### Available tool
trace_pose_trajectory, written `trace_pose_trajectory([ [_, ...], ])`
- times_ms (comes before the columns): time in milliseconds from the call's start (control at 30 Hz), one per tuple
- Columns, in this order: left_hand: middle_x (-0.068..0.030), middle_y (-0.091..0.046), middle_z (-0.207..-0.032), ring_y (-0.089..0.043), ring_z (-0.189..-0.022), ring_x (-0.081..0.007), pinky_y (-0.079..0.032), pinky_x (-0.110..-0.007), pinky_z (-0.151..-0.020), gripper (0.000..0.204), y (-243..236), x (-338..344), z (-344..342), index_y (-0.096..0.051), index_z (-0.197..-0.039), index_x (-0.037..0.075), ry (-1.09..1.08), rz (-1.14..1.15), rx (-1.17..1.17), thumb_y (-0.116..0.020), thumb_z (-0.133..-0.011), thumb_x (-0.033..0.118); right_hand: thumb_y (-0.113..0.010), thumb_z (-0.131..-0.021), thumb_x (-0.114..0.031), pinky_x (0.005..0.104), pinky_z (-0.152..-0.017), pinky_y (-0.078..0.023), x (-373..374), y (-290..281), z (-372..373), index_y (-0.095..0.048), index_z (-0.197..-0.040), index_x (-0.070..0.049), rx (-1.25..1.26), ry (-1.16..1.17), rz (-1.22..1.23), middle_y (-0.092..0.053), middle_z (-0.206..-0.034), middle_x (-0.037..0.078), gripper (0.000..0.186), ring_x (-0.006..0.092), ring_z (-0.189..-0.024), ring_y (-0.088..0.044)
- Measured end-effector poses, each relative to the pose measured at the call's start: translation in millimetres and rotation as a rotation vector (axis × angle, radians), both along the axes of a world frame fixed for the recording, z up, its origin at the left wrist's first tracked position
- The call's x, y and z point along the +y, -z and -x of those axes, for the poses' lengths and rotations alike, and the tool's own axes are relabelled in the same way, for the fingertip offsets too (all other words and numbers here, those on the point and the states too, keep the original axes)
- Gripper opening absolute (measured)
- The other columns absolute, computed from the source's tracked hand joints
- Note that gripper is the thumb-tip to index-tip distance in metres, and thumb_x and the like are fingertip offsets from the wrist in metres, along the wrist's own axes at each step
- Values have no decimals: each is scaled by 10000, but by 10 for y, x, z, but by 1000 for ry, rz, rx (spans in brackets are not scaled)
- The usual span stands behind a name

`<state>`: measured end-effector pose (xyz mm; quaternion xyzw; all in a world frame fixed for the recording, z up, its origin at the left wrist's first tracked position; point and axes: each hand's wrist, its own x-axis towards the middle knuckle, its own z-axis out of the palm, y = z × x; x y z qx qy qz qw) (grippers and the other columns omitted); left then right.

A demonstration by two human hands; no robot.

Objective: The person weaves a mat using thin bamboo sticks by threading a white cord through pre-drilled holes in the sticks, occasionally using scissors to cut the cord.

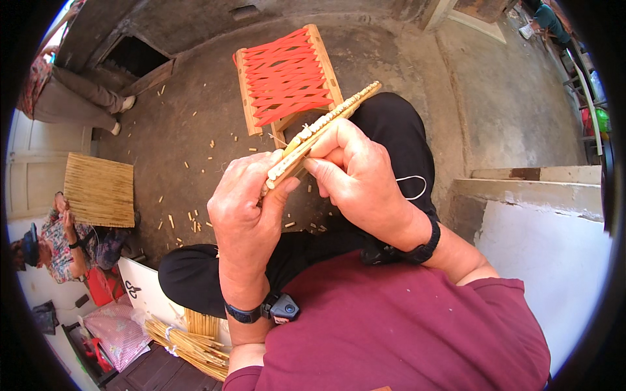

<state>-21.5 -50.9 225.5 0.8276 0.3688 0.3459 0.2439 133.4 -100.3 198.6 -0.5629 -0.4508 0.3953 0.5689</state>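
Note:
A panel of straw-coloured stalks [324,120] is held up before me, seen nearly edge-on with its pale cut ends showing. Around its near end, my left hand [244,199] is closed, thumb on the near side and fingers on the far side. My right hand [352,171] is closed in a pinch against the panel's near face, close to the middle; what lies between its fingertips is too small to make out. A thin white cord [415,177] loops over my dark trouser leg behind the right wrist.
A folding stool with red straps [287,78] stands ahead. Short stalk offcuts [195,225] litter the floor. At left, a seated person holds a similar panel [99,189]; another stands behind. Lower left are scissors [132,289] on a white board and tied stalk bundles [189,348].

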Motion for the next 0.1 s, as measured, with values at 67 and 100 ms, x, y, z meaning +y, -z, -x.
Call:
trace_pose_trajectory([
  [67,-149,-673,-898,-652,-846,-279,-517,-350,-760,239,-8,-8,12,-661,-956,-1,4,-5,22,-753,-752,83,-624,-830,-22,353,-584,-484,6,-11,-5,-493,-879,-12,5,-15,24,-618,-702,157,140,289,-674,-656],
  [100,-152,-675,-906,-653,-852,-281,-518,-356,-761,241,-19,-5,17,-663,-963,1,7,-13,45,-751,-754,83,-628,-830,-29,360,-589,-486,16,-27,-11,-489,-894,-12,12,-29,44,-623,-713,160,154,288,-692,-665],
])
